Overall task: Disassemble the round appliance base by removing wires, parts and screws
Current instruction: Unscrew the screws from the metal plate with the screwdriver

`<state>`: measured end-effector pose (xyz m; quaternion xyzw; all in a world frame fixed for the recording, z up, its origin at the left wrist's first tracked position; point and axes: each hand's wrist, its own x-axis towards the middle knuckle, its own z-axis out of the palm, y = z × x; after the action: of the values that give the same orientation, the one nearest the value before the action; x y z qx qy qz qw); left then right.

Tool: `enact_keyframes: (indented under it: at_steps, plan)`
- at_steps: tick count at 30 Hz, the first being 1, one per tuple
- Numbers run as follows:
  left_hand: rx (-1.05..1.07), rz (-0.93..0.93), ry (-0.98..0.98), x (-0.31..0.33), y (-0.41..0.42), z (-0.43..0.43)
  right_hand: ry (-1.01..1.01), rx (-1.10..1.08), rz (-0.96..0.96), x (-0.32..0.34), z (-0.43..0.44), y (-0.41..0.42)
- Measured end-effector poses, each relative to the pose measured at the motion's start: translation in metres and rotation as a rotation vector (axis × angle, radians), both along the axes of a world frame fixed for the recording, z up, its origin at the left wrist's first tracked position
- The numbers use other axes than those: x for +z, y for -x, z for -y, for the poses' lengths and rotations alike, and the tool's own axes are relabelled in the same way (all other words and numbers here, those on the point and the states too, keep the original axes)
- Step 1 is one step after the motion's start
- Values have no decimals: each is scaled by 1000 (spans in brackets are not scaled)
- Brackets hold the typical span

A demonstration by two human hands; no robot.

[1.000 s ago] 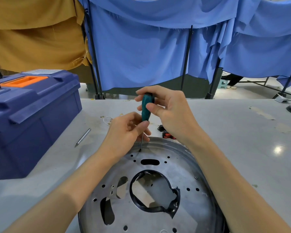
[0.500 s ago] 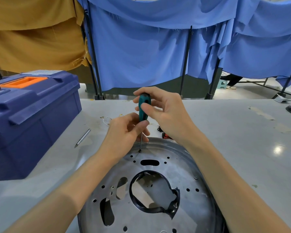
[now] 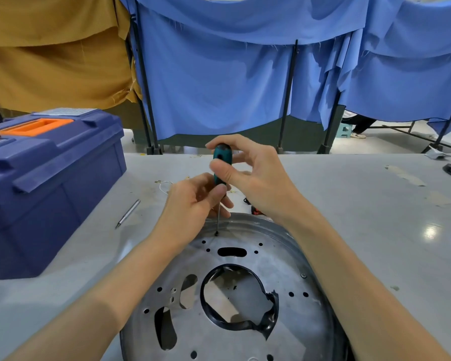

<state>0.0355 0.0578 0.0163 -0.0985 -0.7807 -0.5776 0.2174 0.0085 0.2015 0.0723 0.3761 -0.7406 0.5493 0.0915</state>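
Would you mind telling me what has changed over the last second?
The right hand has rolled its thumb leftward across the screwdriver handle, twisting it, and the handle has tipped slightly left. The left hand still pinches the shaft, the tip stays at the same spot on the base, and the toolbox has not moved.

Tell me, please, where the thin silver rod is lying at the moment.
The thin silver rod lies on the table, left of centre in the head view, between the blue toolbox and the left hand.
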Motion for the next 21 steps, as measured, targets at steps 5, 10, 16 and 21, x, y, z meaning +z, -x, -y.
enact_keyframes:
  at_steps: [5,10,16,21]
  plan:
    - [118,16,22,1,0,-2,1,-54,-42,0,-1,1]
    - [54,-17,-63,1,0,0,36,-11,-8,-1,-4,4]
    - [71,-28,6,1,0,-1,47,-61,-22,-3,-1,4]
    - [55,-47,44,1,1,0,71,-82,-27,-1,-3,4]
